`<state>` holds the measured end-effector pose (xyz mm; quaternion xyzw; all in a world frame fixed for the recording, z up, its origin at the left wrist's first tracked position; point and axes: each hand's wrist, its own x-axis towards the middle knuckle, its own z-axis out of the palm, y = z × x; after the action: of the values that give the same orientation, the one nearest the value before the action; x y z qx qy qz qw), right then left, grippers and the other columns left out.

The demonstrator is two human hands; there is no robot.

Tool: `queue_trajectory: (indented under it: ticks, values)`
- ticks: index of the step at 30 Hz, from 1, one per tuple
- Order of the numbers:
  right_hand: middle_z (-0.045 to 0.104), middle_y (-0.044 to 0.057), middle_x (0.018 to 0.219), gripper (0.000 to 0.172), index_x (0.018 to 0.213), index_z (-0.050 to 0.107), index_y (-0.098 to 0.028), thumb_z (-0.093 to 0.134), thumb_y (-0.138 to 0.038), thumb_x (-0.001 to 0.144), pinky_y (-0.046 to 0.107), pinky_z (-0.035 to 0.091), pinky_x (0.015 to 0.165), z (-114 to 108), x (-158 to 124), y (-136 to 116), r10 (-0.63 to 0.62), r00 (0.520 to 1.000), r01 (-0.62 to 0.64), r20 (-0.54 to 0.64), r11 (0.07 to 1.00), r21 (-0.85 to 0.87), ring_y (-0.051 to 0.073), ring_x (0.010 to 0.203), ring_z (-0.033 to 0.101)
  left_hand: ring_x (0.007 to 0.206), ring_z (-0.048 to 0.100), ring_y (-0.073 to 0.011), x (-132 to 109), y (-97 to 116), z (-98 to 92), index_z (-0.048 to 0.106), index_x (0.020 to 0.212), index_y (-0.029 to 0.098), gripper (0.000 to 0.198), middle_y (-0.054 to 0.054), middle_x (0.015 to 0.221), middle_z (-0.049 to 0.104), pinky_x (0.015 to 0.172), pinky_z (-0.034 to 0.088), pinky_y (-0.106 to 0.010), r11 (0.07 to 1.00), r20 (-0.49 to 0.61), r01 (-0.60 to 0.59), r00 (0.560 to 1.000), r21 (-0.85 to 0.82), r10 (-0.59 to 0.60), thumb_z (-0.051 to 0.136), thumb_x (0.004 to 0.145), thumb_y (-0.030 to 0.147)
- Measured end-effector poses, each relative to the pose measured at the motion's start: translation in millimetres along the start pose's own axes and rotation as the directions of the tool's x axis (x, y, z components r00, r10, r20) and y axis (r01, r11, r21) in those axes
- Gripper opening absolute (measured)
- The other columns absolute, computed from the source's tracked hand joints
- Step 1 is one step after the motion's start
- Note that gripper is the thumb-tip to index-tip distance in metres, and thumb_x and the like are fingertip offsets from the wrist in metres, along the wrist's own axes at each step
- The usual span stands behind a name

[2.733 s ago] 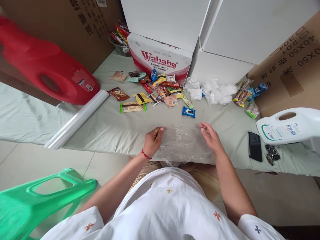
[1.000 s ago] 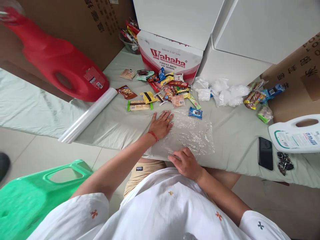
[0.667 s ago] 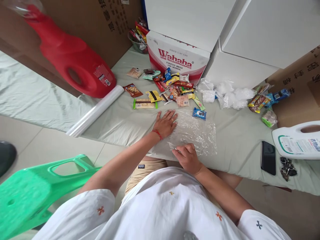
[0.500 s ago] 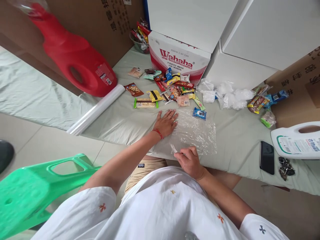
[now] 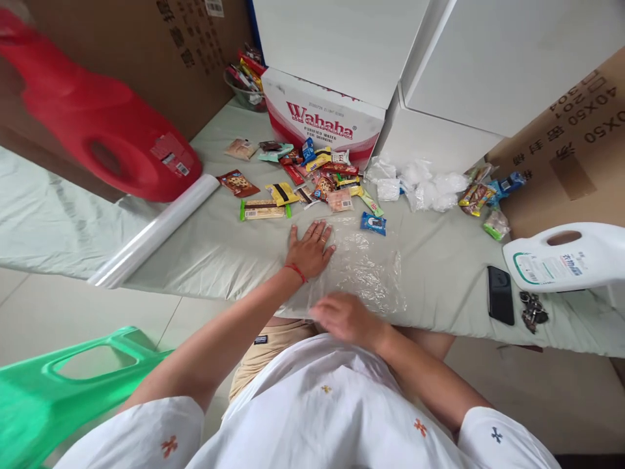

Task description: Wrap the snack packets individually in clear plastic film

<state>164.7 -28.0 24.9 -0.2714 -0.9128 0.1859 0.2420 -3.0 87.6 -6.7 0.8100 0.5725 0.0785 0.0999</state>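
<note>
Cloth-covered table (image 5: 449, 260), red jug (image 5: 97, 137) lying far left, Wahaha box (image 5: 319, 120) at the back, cling-film roll (image 5: 153, 231) beside the jug. Clear film sheet (image 5: 374, 273) lies flat at the near edge, just this side of the snack pile (image 5: 312, 179). Left hand (image 5: 308, 247) is palm down, fingers spread, pressing the sheet's left edge. Right hand (image 5: 344, 317) is at the sheet's near edge, blurred, so I can't tell its grip. Blue packet (image 5: 374, 223) touches the sheet's far edge.

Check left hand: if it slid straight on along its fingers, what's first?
Probably the pinkish snack packet at the near edge of the snack pile. The left hand lies flat on the clear plastic sheet, fingers aimed roughly there.
</note>
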Motion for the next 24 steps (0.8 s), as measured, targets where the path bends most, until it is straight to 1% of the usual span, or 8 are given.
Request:
queue_trajectory:
  ticks: [2, 4, 6, 8, 12, 17, 21, 24]
  values:
    - [0.073, 0.004, 0.097, 0.022, 0.109, 0.072, -0.024, 0.051, -0.023, 0.103, 0.030, 0.051, 0.081, -38, 0, 36, 0.236, 0.961, -0.234, -0.143, 0.972, 0.027, 0.018, 0.089, 0.065, 0.159, 0.024, -0.0281, -2, 0, 1.7, 0.032, 0.163, 0.024, 0.063, -0.007, 0.172, 0.025, 0.125, 0.003, -0.071, 1.000, -0.010, -0.009, 1.000, 0.009, 0.009, 0.022, 0.106, 0.050]
    - [0.074, 0.006, 0.099, 0.025, 0.111, 0.072, -0.023, 0.049, -0.028, 0.103, 0.032, 0.051, 0.082, -76, 1, 89, 0.496, 0.819, -0.514, -0.289, 0.858, 0.014, 0.020, 0.089, 0.066, 0.160, 0.023, -0.0290, -2, 0, 1.5, 0.031, 0.164, 0.025, 0.063, -0.007, 0.172, 0.026, 0.125, 0.003, -0.070, 1.000, -0.010, -0.011, 1.000, 0.017, 0.011, 0.022, 0.106, 0.050]
    - [0.073, 0.010, 0.103, 0.030, 0.108, 0.073, -0.019, 0.045, -0.026, 0.100, 0.035, 0.051, 0.087, -107, 5, 148, 0.635, 0.661, -0.711, -0.400, 0.701, -0.061, 0.024, 0.093, 0.066, 0.160, 0.023, -0.0296, -1, -1, 0.3, 0.031, 0.164, 0.025, 0.063, -0.007, 0.172, 0.026, 0.126, 0.003, -0.069, 1.000, -0.001, -0.012, 1.000, 0.027, 0.012, 0.022, 0.106, 0.050]
    - [0.072, 0.013, 0.110, 0.036, 0.111, 0.073, -0.016, 0.041, -0.018, 0.095, 0.037, 0.048, 0.094, -126, 13, 202, 0.725, 0.575, -0.811, -0.379, 0.568, -0.143, 0.026, 0.102, 0.065, 0.160, 0.022, -0.0296, -1, -1, -1.1, 0.031, 0.164, 0.026, 0.063, -0.007, 0.172, 0.026, 0.126, 0.003, -0.069, 0.999, 0.009, -0.011, 1.000, 0.038, 0.011, 0.022, 0.106, 0.050]
    - [0.067, 0.017, 0.112, 0.035, 0.117, 0.070, -0.009, 0.049, -0.016, 0.089, 0.037, 0.043, 0.095, -141, 37, 276, 0.787, 0.525, -0.851, -0.324, 0.478, -0.218, 0.028, 0.105, 0.060, 0.160, 0.023, -0.0294, -1, 0, -3.2, 0.030, 0.164, 0.026, 0.062, -0.007, 0.172, 0.026, 0.126, 0.003, -0.068, 0.999, 0.016, -0.004, 1.000, 0.049, 0.003, 0.024, 0.106, 0.049]
    - [0.061, 0.024, 0.118, 0.037, 0.124, 0.060, -0.003, 0.048, -0.014, 0.090, 0.039, 0.040, 0.093, -162, 59, 316, 0.763, 0.366, -0.928, -0.533, 0.252, -0.276, 0.027, 0.106, 0.053, 0.159, 0.025, -0.0283, -1, 1, -4.6, 0.033, 0.163, 0.027, 0.061, -0.007, 0.172, 0.027, 0.127, 0.003, -0.068, 0.999, 0.006, -0.001, 1.000, 0.034, 0.001, 0.025, 0.106, 0.049]
    - [0.063, 0.019, 0.118, 0.031, 0.120, 0.062, -0.015, 0.054, -0.026, 0.091, 0.039, 0.044, 0.088, -171, 68, 327, 0.763, 0.402, -0.912, -0.506, 0.283, -0.298, 0.030, 0.109, 0.056, 0.159, 0.026, -0.0280, -1, 0, -4.3, 0.035, 0.162, 0.025, 0.061, -0.007, 0.171, 0.028, 0.127, 0.003, -0.069, 1.000, -0.003, -0.005, 1.000, 0.021, 0.005, 0.026, 0.107, 0.047]
    - [0.061, 0.021, 0.124, 0.038, 0.124, 0.061, -0.016, 0.054, -0.038, 0.094, 0.041, 0.044, 0.090, -163, 70, 324, 0.801, 0.390, -0.913, -0.454, 0.273, -0.303, 0.034, 0.118, 0.054, 0.159, 0.027, -0.0287, -1, 0, -4.3, 0.035, 0.162, 0.026, 0.060, -0.008, 0.171, 0.029, 0.127, 0.004, -0.068, 1.000, -0.006, -0.006, 1.000, 0.014, 0.006, 0.028, 0.106, 0.047]
